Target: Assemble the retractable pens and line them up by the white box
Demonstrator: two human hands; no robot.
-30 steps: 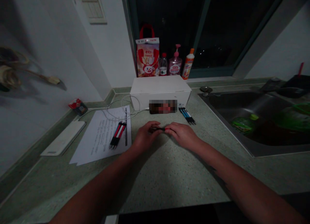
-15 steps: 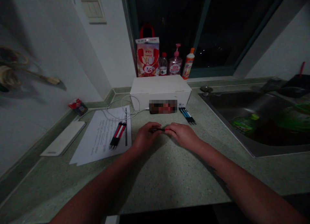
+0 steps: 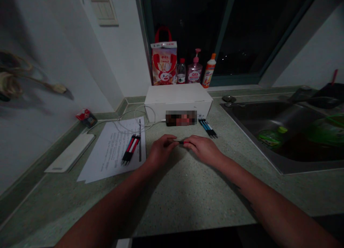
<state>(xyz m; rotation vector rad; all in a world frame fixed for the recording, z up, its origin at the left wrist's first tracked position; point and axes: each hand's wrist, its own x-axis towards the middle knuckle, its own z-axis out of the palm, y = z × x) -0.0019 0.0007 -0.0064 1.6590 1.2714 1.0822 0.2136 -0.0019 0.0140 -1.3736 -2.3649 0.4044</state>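
Observation:
Between my two hands, over the middle of the counter, is a thin dark pen (image 3: 181, 142) with a red part. My right hand (image 3: 201, 146) pinches its red end. My left hand (image 3: 160, 150) has its fingers closed around the other end, where a dark piece shows dimly between thumb and fingers. To the left, several pens (image 3: 130, 150) with red, white and blue barrels lie side by side on printed paper (image 3: 109, 147). Several blue and white pens (image 3: 208, 128) lie beyond my right hand, beside a phone (image 3: 181, 118) with a blurred screen.
A white box (image 3: 178, 95) stands behind the phone, with bottles and a red bag (image 3: 164, 63) behind it. A white cable (image 3: 120, 121) loops over the paper. On the left is a white flat case (image 3: 70, 153); on the right, a metal sink (image 3: 285, 133).
The two hands have barely moved. A thin, light section of the pen now shows between my fingers, where a darker piece was before.

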